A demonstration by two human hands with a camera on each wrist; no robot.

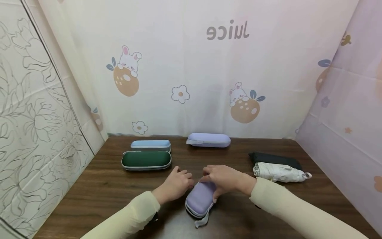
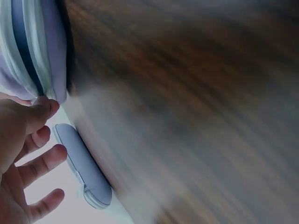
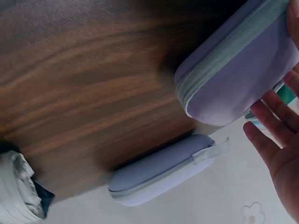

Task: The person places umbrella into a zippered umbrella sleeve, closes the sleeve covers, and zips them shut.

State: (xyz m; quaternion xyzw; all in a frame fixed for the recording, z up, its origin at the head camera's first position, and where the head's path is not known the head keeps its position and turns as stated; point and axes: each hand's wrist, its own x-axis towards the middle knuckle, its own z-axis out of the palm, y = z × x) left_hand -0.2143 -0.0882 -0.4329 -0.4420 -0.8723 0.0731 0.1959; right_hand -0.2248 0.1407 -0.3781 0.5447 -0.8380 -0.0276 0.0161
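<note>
A light purple zippered case [image 1: 200, 200] lies on the table in front of me, its fabric strap [image 1: 202, 221] at the near end. My right hand [image 1: 225, 179] grips the case from above on its right side, fingers over the far end and thumb at the near right edge. At its left side, my left hand [image 1: 175, 185] pinches the zipper with thumb and forefinger. In the left wrist view, a dark gap shows between the zipper tapes [image 2: 33, 51] down to the left hand's fingertips; the zipper pull itself is hidden.
A dark green case [image 1: 146, 159] and a light blue case [image 1: 150, 143] lie at the back left. Another lavender case [image 1: 209, 139] lies at the back by the curtain. To the right are a folded white umbrella [image 1: 279, 172] and a black rolled item [image 1: 276, 159].
</note>
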